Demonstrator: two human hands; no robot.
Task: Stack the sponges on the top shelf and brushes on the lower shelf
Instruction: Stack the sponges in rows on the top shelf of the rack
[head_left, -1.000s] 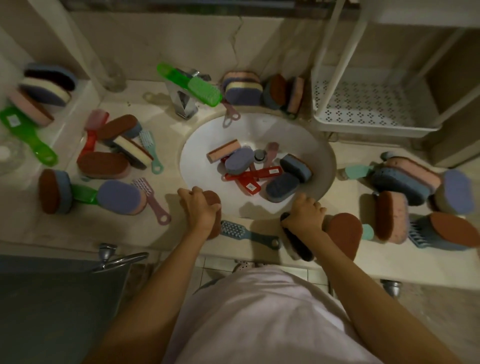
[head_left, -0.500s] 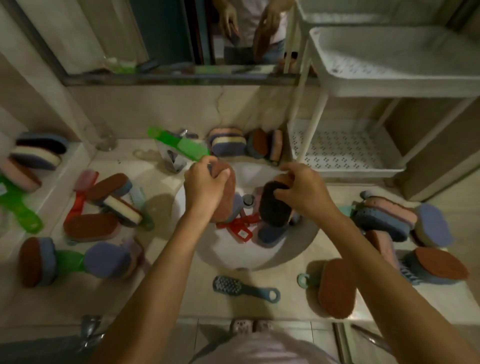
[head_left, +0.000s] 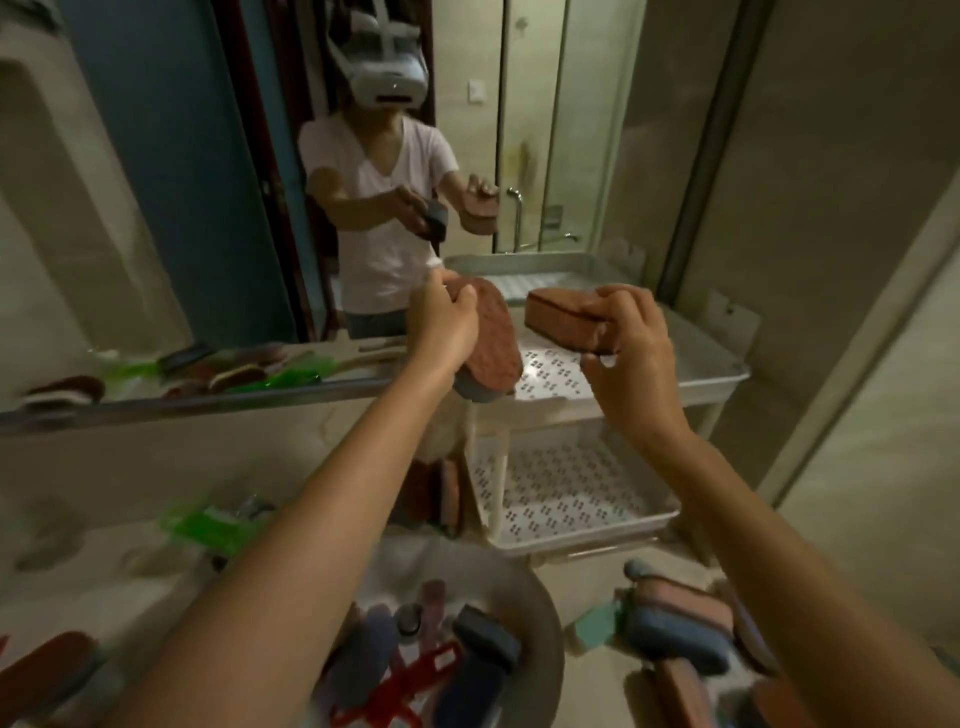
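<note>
My left hand (head_left: 445, 323) grips an oval sponge (head_left: 493, 347) with a brown scouring face and a grey-blue base, held tilted at the left edge of the white rack's top shelf (head_left: 711, 353). My right hand (head_left: 626, 336) holds a second brown sponge (head_left: 563, 317) level above that shelf's perforated floor. The lower shelf (head_left: 582, 499) under it holds nothing. Several more sponges and brushes lie in the sink (head_left: 545, 629) and on the counter.
A mirror (head_left: 156, 208) faces me and reflects a person wearing a headset. A green brush (head_left: 218, 525) lies by the tap. Sponges (head_left: 675, 623) are piled on the counter at right. A red brush (head_left: 410, 686) sits in the sink. A tiled wall is right of the rack.
Both hands have risen from over the sink to the top shelf, each carrying its sponge. The view has tilted upward to the mirror and rack.
</note>
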